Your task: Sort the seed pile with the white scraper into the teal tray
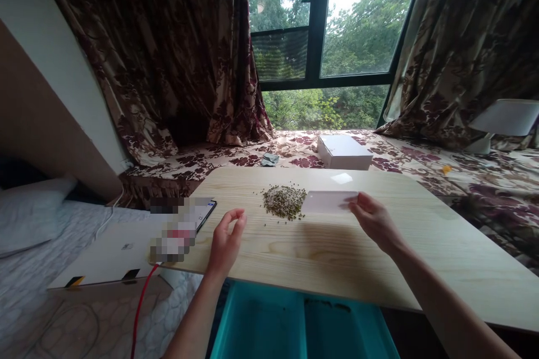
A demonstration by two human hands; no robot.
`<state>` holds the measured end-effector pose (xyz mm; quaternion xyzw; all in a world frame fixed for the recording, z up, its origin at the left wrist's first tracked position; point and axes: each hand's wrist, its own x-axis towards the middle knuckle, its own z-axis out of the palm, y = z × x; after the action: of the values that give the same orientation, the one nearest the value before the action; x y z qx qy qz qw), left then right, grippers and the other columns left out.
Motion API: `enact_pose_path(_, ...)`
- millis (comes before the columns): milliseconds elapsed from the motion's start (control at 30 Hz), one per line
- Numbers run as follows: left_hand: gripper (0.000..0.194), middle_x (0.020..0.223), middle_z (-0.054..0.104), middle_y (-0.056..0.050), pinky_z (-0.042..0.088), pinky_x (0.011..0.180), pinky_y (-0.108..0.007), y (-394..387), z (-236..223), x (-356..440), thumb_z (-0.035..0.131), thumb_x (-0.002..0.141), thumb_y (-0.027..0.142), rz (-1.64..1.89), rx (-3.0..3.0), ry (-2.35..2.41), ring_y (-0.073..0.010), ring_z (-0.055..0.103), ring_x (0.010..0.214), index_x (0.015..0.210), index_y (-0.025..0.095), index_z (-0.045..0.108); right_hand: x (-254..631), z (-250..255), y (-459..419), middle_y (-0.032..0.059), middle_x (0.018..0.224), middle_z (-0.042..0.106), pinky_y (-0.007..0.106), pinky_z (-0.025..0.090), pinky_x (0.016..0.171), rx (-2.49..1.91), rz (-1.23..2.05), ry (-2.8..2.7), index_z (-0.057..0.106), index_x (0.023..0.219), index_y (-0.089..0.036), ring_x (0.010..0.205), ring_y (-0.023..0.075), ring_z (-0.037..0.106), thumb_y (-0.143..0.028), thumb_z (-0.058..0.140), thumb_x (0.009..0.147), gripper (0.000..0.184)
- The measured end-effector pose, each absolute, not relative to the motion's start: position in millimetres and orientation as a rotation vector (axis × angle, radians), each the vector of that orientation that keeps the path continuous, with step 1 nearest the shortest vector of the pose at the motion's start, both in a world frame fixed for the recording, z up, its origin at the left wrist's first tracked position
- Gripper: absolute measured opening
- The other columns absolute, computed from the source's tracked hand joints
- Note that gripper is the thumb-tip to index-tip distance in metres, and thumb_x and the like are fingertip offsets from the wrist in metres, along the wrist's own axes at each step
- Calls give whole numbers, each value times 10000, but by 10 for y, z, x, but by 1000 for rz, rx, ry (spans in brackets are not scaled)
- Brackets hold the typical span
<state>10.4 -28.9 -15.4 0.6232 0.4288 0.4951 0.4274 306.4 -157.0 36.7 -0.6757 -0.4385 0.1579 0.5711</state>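
On the light wooden tabletop lies a small pile of greenish beans mixed with white grains (284, 202), with a few strays around its edge. My right hand (374, 221) pinches the right end of a thin, pale, see-through card (326, 202). The card's left edge reaches the right side of the pile. Left of the pile, my left hand (226, 238) hovers with nothing in it, thumb and forefinger curled but apart. A blue-green bin (304, 325) with two compartments sits below the table's near edge; dark bits show in its right compartment.
A phone (206, 216), partly blurred out, rests at the tabletop's (438, 247) left end, near a red cable (141, 303). White boxes stand on the bed (105, 247) and on the window ledge (345, 148). A lamp (505, 118) is at the far right.
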Motion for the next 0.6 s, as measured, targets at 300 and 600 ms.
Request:
enact_pose_path(300,401,1032,685,-79,438,935,-340,-291,-157,104,610,769,498,1233,1536,1052,-233,611,1045,1004,175,650,3168,225,-1523,56,773,718,325,506,748,-1618,315,-1005,617,752,-190,761,187,661,-246,520,686,129)
enact_pose_path(600,404,1040,682,-83,427,951,-348,-274,-177,105,604,777,504,1229,1545,1060,-235,607,1054,1008,175,648,3179,227,-1565,47,734,698,312,492,713,-1641,353,-1017,601,744,-191,720,182,650,-250,512,698,115)
